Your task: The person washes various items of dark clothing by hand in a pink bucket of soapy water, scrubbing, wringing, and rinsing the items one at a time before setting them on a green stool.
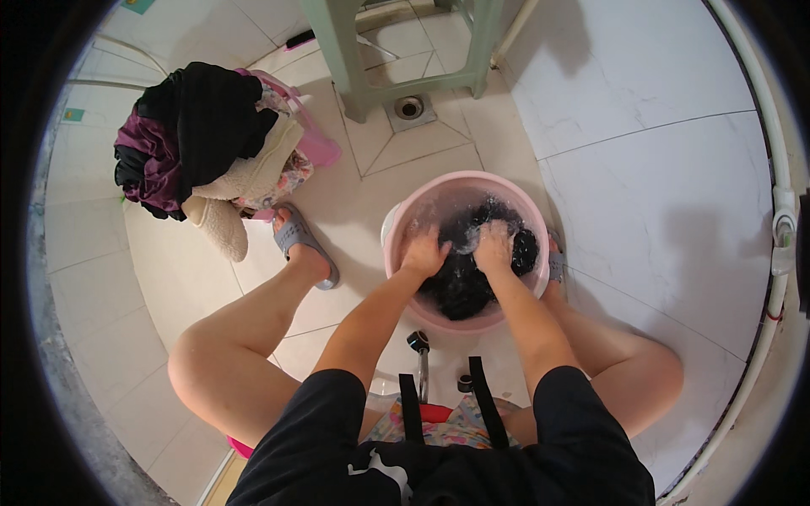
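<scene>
A round pink plastic basin (pixel 466 326) stands on the tiled floor between my feet, holding water and a black garment (pixel 465 291). My left hand (pixel 428 253) is at the left side of the basin, fingers spread, partly in the water at the cloth's edge. On the right, my right hand (pixel 494 245) presses into the water over the black fabric, its fingers blurred by splashes. Whether that hand grips the cloth cannot be told. The water is cloudy and hides part of the garment.
Dark, purple and cream clothes (pixel 209 133) are heaped on a pink plastic container (pixel 319 148) at the upper left. A green plastic stool (pixel 411 88) stands beyond the basin, near a floor drain (pixel 409 108). A metal faucet (pixel 423 367) lies close before me. Pipes (pixel 783 171) run along the right wall.
</scene>
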